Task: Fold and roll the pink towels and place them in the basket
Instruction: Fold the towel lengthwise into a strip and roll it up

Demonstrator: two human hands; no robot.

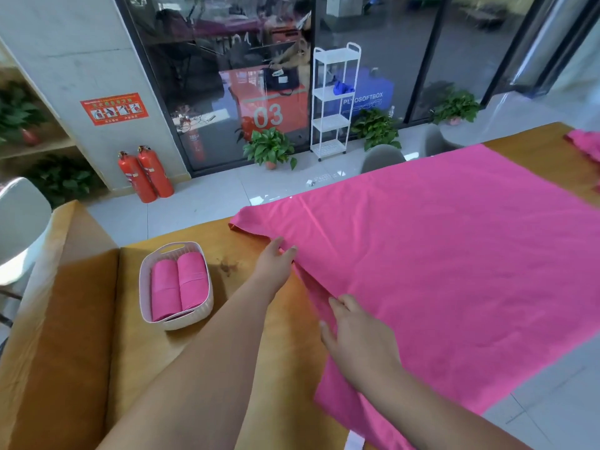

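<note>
Forward, left hand (278,262), right hand (354,336) gripping towel (448,241)

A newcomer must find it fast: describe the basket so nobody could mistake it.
Find the long tan table, then look left of the spread pink towel. The basket stands there: white slotted plastic, the only container on the table, with two rolled pink towels lying side by side inside.

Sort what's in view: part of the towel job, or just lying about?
Job: spread towel, left hand and right hand at its edge, basket, two rolled towels in it, pink pile far right.
Lying about: fire extinguishers, white rack, potted plant.
</note>
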